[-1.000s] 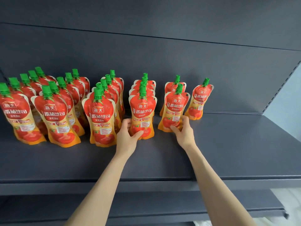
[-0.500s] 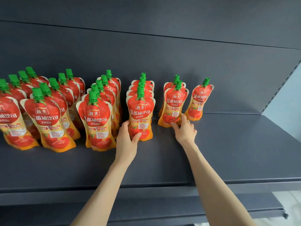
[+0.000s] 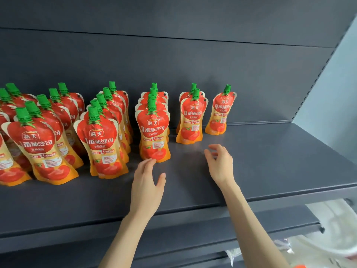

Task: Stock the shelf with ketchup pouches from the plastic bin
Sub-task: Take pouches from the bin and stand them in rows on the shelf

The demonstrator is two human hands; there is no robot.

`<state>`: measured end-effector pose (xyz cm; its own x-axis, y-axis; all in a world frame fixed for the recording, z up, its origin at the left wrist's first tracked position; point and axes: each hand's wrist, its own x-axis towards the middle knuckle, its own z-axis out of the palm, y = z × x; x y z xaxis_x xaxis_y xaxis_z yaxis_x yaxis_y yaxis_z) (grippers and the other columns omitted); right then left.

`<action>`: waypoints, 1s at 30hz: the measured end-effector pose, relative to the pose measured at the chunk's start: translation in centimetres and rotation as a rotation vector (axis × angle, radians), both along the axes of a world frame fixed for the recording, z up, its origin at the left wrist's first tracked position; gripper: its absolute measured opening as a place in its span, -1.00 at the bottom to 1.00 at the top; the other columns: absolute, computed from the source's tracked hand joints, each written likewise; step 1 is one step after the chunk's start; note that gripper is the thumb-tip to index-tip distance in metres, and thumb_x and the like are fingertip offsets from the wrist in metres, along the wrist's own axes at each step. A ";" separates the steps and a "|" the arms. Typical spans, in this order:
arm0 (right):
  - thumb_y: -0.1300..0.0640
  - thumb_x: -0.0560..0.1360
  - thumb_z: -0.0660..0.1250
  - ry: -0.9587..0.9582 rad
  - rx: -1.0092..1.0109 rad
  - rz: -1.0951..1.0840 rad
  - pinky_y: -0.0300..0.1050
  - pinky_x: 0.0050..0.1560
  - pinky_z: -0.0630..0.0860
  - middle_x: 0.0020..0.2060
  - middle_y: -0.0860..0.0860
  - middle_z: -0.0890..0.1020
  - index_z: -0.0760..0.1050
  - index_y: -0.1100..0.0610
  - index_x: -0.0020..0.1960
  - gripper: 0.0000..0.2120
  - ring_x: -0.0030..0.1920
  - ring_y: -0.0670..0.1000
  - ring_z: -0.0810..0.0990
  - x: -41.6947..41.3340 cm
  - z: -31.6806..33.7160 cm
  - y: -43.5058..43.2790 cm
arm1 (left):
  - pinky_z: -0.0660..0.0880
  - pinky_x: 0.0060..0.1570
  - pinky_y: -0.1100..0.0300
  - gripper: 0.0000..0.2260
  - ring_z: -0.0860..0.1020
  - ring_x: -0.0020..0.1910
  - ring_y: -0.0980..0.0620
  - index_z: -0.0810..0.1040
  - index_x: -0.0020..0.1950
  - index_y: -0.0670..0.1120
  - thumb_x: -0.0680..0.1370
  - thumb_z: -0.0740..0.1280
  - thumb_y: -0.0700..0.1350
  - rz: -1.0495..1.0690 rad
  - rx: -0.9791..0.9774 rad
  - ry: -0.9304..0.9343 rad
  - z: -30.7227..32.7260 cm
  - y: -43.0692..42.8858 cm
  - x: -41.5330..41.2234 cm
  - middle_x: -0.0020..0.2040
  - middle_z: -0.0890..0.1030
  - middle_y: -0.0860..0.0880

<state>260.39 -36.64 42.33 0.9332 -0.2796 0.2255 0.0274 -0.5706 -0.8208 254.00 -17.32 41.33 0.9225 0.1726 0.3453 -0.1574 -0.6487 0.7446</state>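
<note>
Two hands [image 3: 146, 188] [image 3: 220, 165], one shelf [image 3: 270, 161], and roughly twenty ketchup pouches [image 3: 153, 132].

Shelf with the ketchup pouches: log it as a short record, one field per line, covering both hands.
surface: dark grey shelf
stock: ketchup pouches standing upright in front-to-back rows, green caps up
rightmost row: a single pouch near the back panel
second row from right: two pouches, front pouch
left hand: open, empty, fingertips at the base of the front pouch of the middle row
right hand: open, empty, clear of the pouches
bare space: right part of the shelf
</note>
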 end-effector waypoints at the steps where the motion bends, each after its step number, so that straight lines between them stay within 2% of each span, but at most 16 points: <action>1: 0.14 0.56 0.28 -0.013 0.028 -0.008 -0.14 0.08 0.46 0.15 0.09 0.57 0.50 0.22 0.20 -0.74 0.05 0.05 0.57 -1.5 0.0 -0.5 | 0.30 0.22 0.25 -0.64 0.44 0.29 -0.04 0.46 0.30 -0.17 0.51 0.36 -0.19 -0.043 0.016 -0.010 0.0 -0.4 -0.6 0.28 0.48 -0.07; 7: 0.19 0.54 0.30 -0.109 0.080 -0.140 -0.18 0.02 0.46 -0.07 -0.01 0.63 0.57 0.16 0.06 -0.87 -0.04 0.00 0.58 -11.1 -1.1 -5.3 | 0.36 0.15 0.32 -0.78 0.51 0.14 0.12 0.55 0.17 -0.09 0.53 0.34 -0.13 -0.337 -0.018 -0.017 0.6 -6.3 -4.0 0.10 0.56 0.10; 10: 0.20 0.55 0.30 -0.133 0.038 -0.237 -0.28 0.01 0.40 -0.08 -0.12 0.59 0.58 0.14 0.04 -0.88 -0.02 -0.04 0.56 -15.7 -2.3 -8.8 | 0.41 0.10 0.33 -0.77 0.52 0.05 0.20 0.57 0.10 -0.09 0.49 0.28 -0.07 -0.477 -0.054 -0.022 0.4 -10.7 -6.0 0.02 0.59 0.11; 13: 0.20 0.53 0.30 -0.152 0.023 -0.305 -0.32 -0.08 0.45 -0.09 -0.13 0.59 0.57 0.07 0.01 -0.88 -0.05 -0.02 0.59 -20.1 -4.3 -13.0 | 0.41 0.04 0.42 -0.83 0.53 0.00 0.27 0.59 0.02 -0.07 0.48 0.28 -0.09 -0.572 -0.156 0.019 -0.7 -16.0 -8.9 -0.05 0.61 0.15; 15: 0.18 0.54 0.30 -0.117 0.050 -0.362 -0.22 -0.11 0.50 -0.13 -0.12 0.62 0.55 -0.01 0.00 -0.88 -0.07 -0.02 0.61 -23.0 -5.9 -16.3 | 0.40 0.02 0.45 -0.85 0.53 -0.02 0.28 0.59 0.01 -0.04 0.48 0.29 -0.09 -0.626 -0.169 0.063 -2.3 -19.8 -10.9 -0.06 0.61 0.16; 19: 0.17 0.54 0.31 0.022 0.077 -0.449 -0.11 -0.10 0.55 -0.17 -0.23 0.60 0.55 -0.03 -0.02 -0.89 -0.07 -0.09 0.60 -29.3 -9.1 -23.0 | 0.43 -0.05 0.44 -0.89 0.54 -0.06 0.28 0.55 -0.02 0.06 0.50 0.33 -0.12 -0.725 -0.169 0.210 -6.7 -27.7 -15.0 -0.09 0.63 0.10; 22: 0.15 0.55 0.29 0.140 0.079 -0.486 -0.03 -0.01 0.54 -0.13 -0.10 0.63 0.53 -0.05 -0.03 -0.89 -0.05 -0.04 0.61 -33.8 -11.8 -27.8 | 0.39 -0.06 0.53 -0.74 0.54 -0.03 0.34 0.49 -0.05 0.16 0.52 0.35 -0.24 -0.804 -0.186 0.381 -9.7 -33.1 -18.4 -0.07 0.62 0.12; 26: 0.16 0.55 0.29 0.255 0.097 -0.550 0.00 0.01 0.54 -0.15 -0.06 0.63 0.58 0.03 -0.02 -0.90 -0.08 -0.02 0.61 -38.1 -14.7 -33.2 | 0.42 -0.06 0.49 -0.72 0.55 -0.05 0.27 0.50 -0.04 0.15 0.49 0.37 -0.26 -0.860 -0.116 0.470 -13.4 -38.8 -21.6 -0.10 0.63 0.11; 30: 0.17 0.53 0.31 0.323 0.150 -0.617 -0.03 0.00 0.55 -0.16 -0.09 0.62 0.61 0.14 -0.01 -0.89 -0.09 -0.03 0.61 -40.3 -17.3 -36.8 | 0.42 -0.06 0.46 -0.82 0.56 -0.07 0.26 0.55 -0.01 0.05 0.50 0.37 -0.23 -0.879 -0.077 0.585 -16.2 -42.8 -23.1 -0.11 0.63 0.14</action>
<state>220.04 -73.47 25.02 0.6083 -0.7849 -0.1178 -0.5218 -0.2838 -0.8045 230.86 -60.07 25.12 0.7528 -0.6343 -0.1761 -0.1524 -0.4282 0.8907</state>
